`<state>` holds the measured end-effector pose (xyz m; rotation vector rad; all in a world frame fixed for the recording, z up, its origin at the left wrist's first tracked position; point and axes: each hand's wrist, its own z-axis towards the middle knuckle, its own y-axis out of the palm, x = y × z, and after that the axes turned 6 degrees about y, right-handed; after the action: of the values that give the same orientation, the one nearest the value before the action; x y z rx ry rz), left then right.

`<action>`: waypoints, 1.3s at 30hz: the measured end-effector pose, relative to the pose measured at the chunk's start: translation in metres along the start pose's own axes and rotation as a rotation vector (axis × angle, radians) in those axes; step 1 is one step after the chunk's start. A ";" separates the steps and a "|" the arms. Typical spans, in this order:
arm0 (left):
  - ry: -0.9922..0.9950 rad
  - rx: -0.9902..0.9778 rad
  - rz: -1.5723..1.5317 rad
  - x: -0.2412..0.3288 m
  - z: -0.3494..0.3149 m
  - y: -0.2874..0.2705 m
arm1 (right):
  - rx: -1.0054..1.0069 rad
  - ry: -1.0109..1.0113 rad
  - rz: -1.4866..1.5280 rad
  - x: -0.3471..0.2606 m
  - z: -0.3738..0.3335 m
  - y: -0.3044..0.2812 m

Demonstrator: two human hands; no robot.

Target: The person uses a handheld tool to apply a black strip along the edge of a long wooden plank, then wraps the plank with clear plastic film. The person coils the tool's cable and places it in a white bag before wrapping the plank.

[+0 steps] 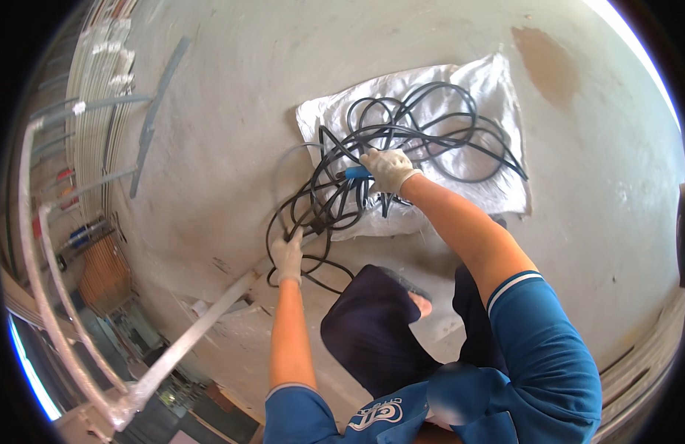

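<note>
A long black cable (429, 135) lies in tangled loops, partly on a white woven sack (498, 96) and partly on the floor to its left. My right hand (389, 172), in a pale work glove, is closed round a blue cylindrical handle (357, 172) among the coils. The glove hides the rest of that handle, so its exact kind does not show. Lower left, my left hand (288, 257), gloved too, is closed at the edge of the loops on a strand of the cable. A dark thicker piece (313, 226) sits just beyond its fingertips.
A pale metal bar (202, 325) slants across the floor toward my left hand, joining a metal frame (42, 222) at the left. Long profiles (102, 96) are stacked behind that frame. A brown stain (546, 65) marks the floor at the upper right.
</note>
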<state>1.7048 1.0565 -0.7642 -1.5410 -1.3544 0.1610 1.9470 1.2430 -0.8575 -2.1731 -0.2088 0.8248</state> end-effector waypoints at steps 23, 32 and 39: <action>0.319 -0.596 -0.281 0.004 0.090 0.050 | 0.093 -0.069 0.568 0.050 -0.037 -0.084; 0.418 -0.958 -0.897 0.141 0.013 0.049 | 0.159 -0.156 1.171 0.103 -0.099 -0.109; 0.245 -0.863 -1.421 0.201 -0.044 0.115 | 0.215 -0.428 1.178 0.067 -0.116 -0.104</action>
<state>1.8809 1.2094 -0.7294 -0.7751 -2.0936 -1.5787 2.0829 1.2688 -0.7595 -1.7532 0.9993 1.8302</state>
